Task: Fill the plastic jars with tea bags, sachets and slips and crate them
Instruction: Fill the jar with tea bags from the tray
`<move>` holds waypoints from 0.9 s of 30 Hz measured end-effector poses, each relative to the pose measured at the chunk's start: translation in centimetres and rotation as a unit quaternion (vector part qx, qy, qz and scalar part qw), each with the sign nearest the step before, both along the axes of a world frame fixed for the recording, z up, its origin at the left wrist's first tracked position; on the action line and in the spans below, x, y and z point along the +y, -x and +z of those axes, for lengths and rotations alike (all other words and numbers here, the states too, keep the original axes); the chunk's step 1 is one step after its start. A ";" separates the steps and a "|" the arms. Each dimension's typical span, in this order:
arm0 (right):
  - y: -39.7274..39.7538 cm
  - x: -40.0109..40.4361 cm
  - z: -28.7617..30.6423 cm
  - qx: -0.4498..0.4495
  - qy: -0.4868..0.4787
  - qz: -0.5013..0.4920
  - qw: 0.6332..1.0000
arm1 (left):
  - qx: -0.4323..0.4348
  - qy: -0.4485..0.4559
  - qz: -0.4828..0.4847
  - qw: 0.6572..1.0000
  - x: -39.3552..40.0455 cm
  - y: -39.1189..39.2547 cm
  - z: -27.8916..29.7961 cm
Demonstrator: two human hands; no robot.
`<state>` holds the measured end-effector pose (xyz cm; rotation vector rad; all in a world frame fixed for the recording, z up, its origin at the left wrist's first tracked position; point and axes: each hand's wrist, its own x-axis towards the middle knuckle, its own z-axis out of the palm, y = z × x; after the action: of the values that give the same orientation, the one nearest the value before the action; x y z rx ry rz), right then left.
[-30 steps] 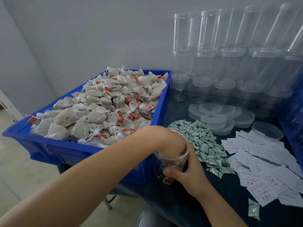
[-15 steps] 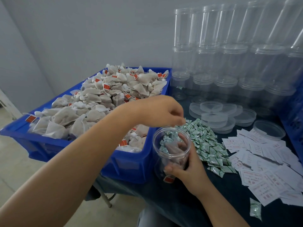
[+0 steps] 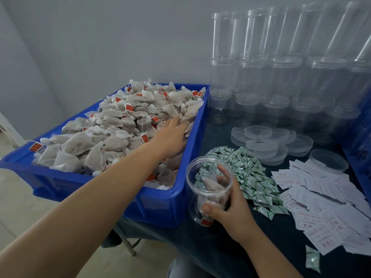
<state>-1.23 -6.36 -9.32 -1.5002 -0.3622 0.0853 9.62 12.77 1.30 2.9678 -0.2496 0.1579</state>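
My right hand grips a clear plastic jar standing upright on the dark table beside the blue bin. A few tea bags lie in the jar's bottom. My left hand reaches over the bin, fingers spread flat on the heap of tea bags with red tags; I see nothing held in it. Right of the jar lies a pile of green-and-white sachets. Further right, white paper slips are scattered.
Stacks of empty clear jars line the wall at the back right. Loose clear lids lie before them. A blue crate wall rises at the far right. One stray sachet lies near the table's front edge.
My left hand left the jar's mouth, rose above it, then swung left and forward onto the tea bag heap. The jar and my right hand stayed in place.
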 end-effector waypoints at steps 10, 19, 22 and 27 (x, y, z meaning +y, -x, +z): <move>0.1 0.0 -0.1 0.004 0.010 -0.004 1.000 | 0.197 -0.085 0.052 0.975 1.0 -0.7 -1.9; 0.1 0.0 -0.2 0.002 0.017 -0.004 1.000 | 0.201 -0.056 0.032 0.978 0.7 -0.6 -1.9; 0.0 0.0 -0.3 0.002 0.020 -0.006 1.000 | 0.171 -0.041 0.045 0.983 0.6 -0.6 -1.7; 0.0 0.0 -0.3 -0.005 0.024 -0.010 1.000 | 0.148 0.017 0.061 0.987 0.6 -0.5 -1.4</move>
<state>-1.21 -6.37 -9.57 -1.5528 -0.3567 0.0713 10.12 13.32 -0.07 2.9205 -0.0275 -0.2614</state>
